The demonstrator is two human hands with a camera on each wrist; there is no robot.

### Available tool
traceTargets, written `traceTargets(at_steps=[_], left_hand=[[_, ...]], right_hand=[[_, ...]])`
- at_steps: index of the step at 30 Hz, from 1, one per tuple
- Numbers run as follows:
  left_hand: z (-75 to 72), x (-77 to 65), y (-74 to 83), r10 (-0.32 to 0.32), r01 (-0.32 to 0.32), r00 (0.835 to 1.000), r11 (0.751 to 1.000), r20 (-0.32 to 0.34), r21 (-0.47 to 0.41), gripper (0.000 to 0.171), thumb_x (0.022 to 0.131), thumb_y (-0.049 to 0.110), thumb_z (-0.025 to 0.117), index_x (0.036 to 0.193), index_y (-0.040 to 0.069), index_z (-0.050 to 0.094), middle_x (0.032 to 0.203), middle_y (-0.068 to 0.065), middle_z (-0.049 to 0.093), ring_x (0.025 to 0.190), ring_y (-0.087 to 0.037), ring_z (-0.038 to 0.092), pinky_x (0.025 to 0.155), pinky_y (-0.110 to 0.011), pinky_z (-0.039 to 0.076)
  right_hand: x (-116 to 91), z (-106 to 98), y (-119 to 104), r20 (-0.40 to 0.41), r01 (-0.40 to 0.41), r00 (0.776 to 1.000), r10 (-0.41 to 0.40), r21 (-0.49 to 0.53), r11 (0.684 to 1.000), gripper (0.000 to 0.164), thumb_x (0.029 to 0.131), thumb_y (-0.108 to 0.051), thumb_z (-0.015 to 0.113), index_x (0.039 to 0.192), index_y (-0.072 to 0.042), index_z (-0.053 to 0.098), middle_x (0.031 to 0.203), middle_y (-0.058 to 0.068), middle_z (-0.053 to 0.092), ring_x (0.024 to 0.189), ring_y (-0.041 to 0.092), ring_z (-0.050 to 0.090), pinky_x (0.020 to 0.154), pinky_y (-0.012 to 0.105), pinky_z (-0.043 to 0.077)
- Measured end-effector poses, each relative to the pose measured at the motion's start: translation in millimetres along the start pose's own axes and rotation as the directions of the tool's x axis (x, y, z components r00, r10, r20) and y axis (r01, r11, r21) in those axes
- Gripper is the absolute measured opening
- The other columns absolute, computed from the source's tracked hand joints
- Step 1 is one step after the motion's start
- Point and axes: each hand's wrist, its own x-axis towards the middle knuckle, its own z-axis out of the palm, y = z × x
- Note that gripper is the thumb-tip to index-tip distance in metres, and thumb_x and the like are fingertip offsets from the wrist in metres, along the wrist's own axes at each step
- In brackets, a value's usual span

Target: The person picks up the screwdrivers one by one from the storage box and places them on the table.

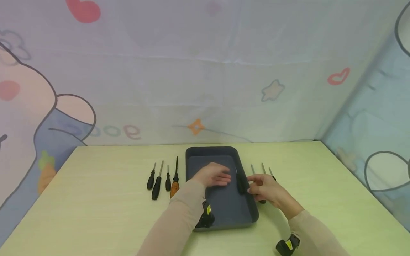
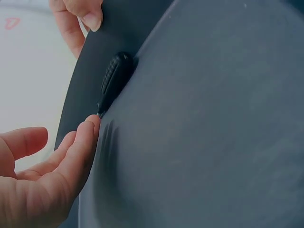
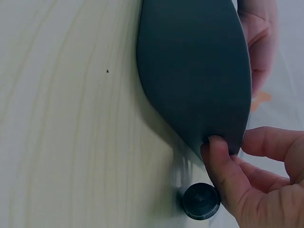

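A dark grey tray (image 1: 227,213) stands on the table in the head view. Inside it a black-handled screwdriver (image 1: 241,183) lies along the right wall, its shaft toward the back. My left hand (image 1: 213,175) is over the tray, fingers extended and thumb apart. In the left wrist view its fingertips (image 2: 93,121) are right at the screwdriver's shaft, just past the black handle (image 2: 116,78). My right hand (image 1: 266,190) pinches the tray's right rim, with the thumb against the outer wall (image 3: 194,71) in the right wrist view.
Left of the tray lie several screwdrivers, black-handled ones (image 1: 156,187) and an orange-handled one (image 1: 174,187) partly behind the left sleeve. More screwdrivers (image 1: 264,168) lie to the right, partly covered by my right hand. A round black handle end (image 3: 201,201) sits beside the right thumb.
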Motion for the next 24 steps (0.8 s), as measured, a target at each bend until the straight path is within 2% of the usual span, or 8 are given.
traceTargets(at_steps=[10, 15, 20, 24], left_hand=[[12.5, 0.9, -0.8, 0.0, 0.0, 1.0, 1.0, 0.021, -0.02, 0.039, 0.095, 0.004, 0.045, 0.131, -0.01, 0.044, 0.119, -0.033, 0.053, 0.11, -0.039, 0.055, 0.088, -0.041, 0.047], [17.5, 2.8, -1.1, -0.034, 0.035, 0.999, 0.999, 0.026, -0.039, 0.04, 0.095, 0.005, 0.044, 0.132, -0.012, 0.042, 0.119, -0.033, 0.053, 0.11, -0.039, 0.055, 0.089, -0.042, 0.047], [19.9, 4.6, 0.6, -0.056, 0.056, 0.998, 0.998, 0.014, -0.011, 0.04, 0.095, 0.006, 0.044, 0.132, -0.01, 0.043, 0.118, -0.03, 0.055, 0.11, -0.036, 0.056, 0.09, -0.042, 0.046], [21.2, 6.9, 2.7, -0.082, 0.081, 0.996, 0.996, 0.041, 0.023, 0.04, 0.096, 0.007, 0.045, 0.133, -0.008, 0.043, 0.12, -0.028, 0.056, 0.113, -0.036, 0.054, 0.093, -0.043, 0.044]], right_hand=[[-1, 1, 0, 0.002, -0.006, 1.0, 0.006, 0.016, 1.0, 0.052, 0.086, 0.003, 0.057, 0.131, 0.016, 0.037, 0.098, 0.018, 0.059, 0.08, 0.018, 0.06, 0.066, 0.034, 0.052], [-1, 1, 0, 0.005, -0.007, 1.0, 0.007, 0.01, 1.0, 0.052, 0.086, 0.003, 0.057, 0.131, 0.016, 0.037, 0.099, 0.018, 0.059, 0.08, 0.018, 0.059, 0.067, 0.035, 0.052], [-1, 1, -2, 0.006, -0.008, 1.0, 0.008, 0.012, 1.0, 0.052, 0.086, 0.003, 0.057, 0.131, 0.016, 0.037, 0.102, 0.02, 0.059, 0.083, 0.02, 0.06, 0.068, 0.036, 0.053], [0, 0, -2, 0.0, -0.012, 1.0, 0.012, 0.007, 1.0, 0.051, 0.086, 0.003, 0.057, 0.131, 0.015, 0.037, 0.101, 0.02, 0.059, 0.082, 0.019, 0.06, 0.068, 0.036, 0.053]])
